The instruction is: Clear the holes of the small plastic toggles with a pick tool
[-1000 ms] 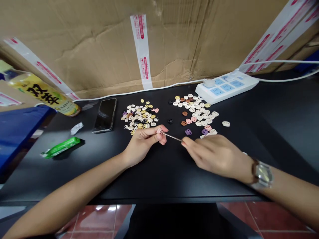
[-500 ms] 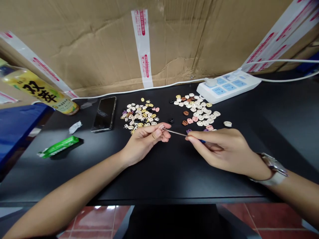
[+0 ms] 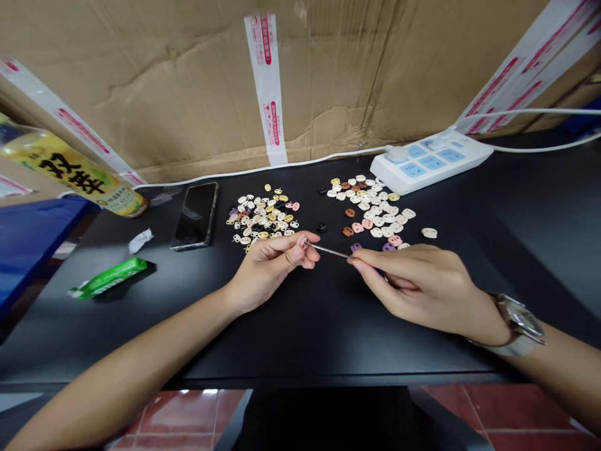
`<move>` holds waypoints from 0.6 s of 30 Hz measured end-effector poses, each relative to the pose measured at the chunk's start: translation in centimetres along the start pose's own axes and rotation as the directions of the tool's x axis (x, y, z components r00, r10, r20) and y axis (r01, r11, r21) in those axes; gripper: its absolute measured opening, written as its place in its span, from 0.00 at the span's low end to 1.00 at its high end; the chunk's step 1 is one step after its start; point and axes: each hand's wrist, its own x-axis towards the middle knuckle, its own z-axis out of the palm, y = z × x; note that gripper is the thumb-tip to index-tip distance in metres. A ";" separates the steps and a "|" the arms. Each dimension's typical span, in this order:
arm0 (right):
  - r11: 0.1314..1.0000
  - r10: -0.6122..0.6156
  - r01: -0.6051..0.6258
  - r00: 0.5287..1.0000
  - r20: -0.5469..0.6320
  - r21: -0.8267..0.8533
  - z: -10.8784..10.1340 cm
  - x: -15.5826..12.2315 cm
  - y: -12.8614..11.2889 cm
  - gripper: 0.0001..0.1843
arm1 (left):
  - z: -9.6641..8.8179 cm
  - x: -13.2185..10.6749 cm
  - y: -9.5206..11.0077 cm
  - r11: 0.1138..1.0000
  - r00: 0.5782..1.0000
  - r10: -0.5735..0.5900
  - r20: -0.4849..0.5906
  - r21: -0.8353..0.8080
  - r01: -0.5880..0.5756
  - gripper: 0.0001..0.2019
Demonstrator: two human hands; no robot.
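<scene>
My left hand (image 3: 277, 266) pinches a small pale pink two-holed piece (image 3: 303, 241), like a cord lock, between thumb and fingers. Closed around a thin metal rod (image 3: 328, 251), my right hand (image 3: 413, 279) points its tip leftward. The tip meets the pinched piece; whether it is inside a hole I cannot tell. The rod's rear end is hidden in my palm. Just beyond my left hand lies a pile of similar oval pieces (image 3: 263, 216), some with thin tabs sticking out. A second, looser group of two-holed pieces (image 3: 375, 210) lies beyond my right hand, in white, brown, pink and purple.
A white power strip (image 3: 432, 161) stands at the back right, its cable along the cardboard (image 3: 328, 81). On the left are a phone (image 3: 195, 216), a green wrapped packet (image 3: 110, 277), crumpled paper (image 3: 140, 240) and a yellow-labelled bottle (image 3: 75, 169). The black table (image 3: 291, 338) has its edge near me.
Both hands keep nearly the same place and grip. My right hand has tilted slightly, and the blue bit seen under its fingers before is now mostly hidden.
</scene>
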 end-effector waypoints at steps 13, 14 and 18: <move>0.962 -0.189 0.209 0.974 0.122 -0.176 -0.6 -0.3 0.3 0.07 | -0.3 0.0 -0.6 0.990 0.995 0.100 0.016 0.096 -0.102 0.08; 0.954 -0.209 0.231 0.969 0.132 -0.190 -0.7 -0.2 0.3 0.07 | -0.4 0.0 -0.6 0.989 0.994 0.105 0.023 0.105 -0.107 0.08; 0.934 -0.261 0.289 0.953 0.152 -0.212 -0.8 0.0 0.1 0.04 | -0.4 -0.2 -0.7 0.983 0.994 0.111 0.026 0.146 -0.113 0.08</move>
